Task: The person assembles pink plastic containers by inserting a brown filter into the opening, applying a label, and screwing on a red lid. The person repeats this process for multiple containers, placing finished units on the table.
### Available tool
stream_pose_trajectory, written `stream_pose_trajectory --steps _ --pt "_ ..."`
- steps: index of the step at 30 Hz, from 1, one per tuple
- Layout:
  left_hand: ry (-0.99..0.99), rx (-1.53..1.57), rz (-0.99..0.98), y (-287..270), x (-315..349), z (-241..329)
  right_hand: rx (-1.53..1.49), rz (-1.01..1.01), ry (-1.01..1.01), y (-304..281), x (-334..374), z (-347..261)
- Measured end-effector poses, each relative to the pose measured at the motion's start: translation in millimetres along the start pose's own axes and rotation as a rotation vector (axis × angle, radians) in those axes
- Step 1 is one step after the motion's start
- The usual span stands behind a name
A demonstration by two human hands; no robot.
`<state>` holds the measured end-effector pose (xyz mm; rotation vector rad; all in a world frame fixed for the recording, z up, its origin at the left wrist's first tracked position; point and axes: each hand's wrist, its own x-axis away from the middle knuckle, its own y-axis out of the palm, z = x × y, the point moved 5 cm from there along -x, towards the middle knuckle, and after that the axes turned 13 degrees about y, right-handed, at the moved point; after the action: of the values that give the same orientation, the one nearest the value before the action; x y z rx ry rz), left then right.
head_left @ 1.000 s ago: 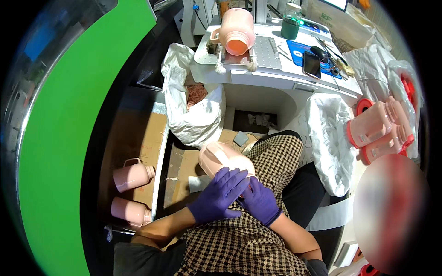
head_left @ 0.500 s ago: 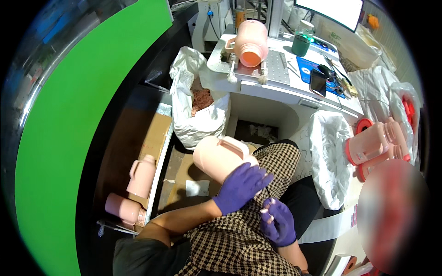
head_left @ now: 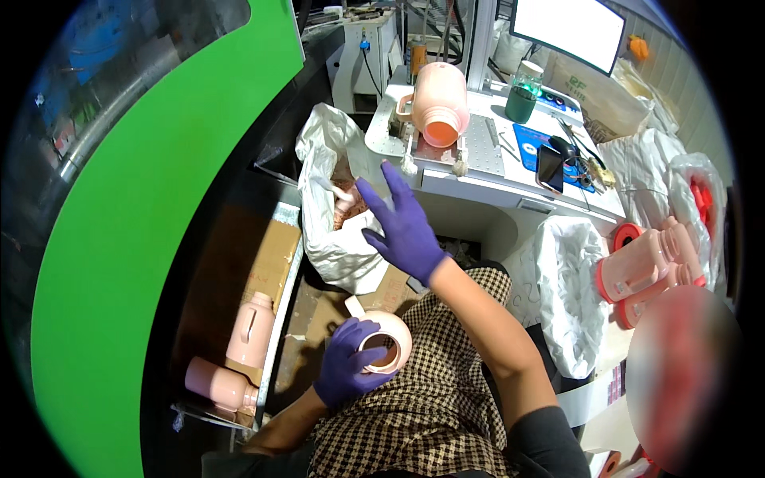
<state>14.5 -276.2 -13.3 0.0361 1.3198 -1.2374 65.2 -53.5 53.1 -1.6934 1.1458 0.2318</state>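
My left hand (head_left: pixel 349 365), in a purple glove, grips a pale pink jug (head_left: pixel 396 328) by its side, over my checked apron. The jug's round open mouth is turned up toward me, and its handle points away to the far left. My right hand (head_left: pixel 404 231), also gloved in purple, is stretched forward with fingers spread and nothing in it. It is beside a white sack (head_left: pixel 323 231) that contains pinkish-brown scraps and a pale pink piece (head_left: pixel 345 199).
Another pink jug (head_left: pixel 441 103) lies on the white machine table (head_left: pixel 478 171), mouth toward me. Two pink jugs (head_left: pixel 249 331) lie in a tray at left. A white-lined bin (head_left: pixel 570 295) and several pink jugs (head_left: pixel 637 271) stand at right. A green panel (head_left: pixel 96 263) curves along the left.
The jug has turned so its mouth faces up, held by my left hand lower down. My right hand has swung forward to the sack and opened. A pale pink piece now shows in the sack.
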Motion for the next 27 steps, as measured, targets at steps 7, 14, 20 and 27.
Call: stream_pose_trajectory --steps 7,14,20,27 --pt "-0.235 0.088 0.026 6 9 -20 -0.074 -0.025 0.039 11 73 16" --pt "-0.051 0.187 0.095 35 -8 -27 0.128 0.181 0.262 -174 188 70" --pt "0.121 0.1 0.008 56 -51 2 0.527 0.018 0.879 -274 282 265" --pt "0.182 0.083 -0.075 68 -49 8 1.249 -0.273 1.191 -220 316 383"
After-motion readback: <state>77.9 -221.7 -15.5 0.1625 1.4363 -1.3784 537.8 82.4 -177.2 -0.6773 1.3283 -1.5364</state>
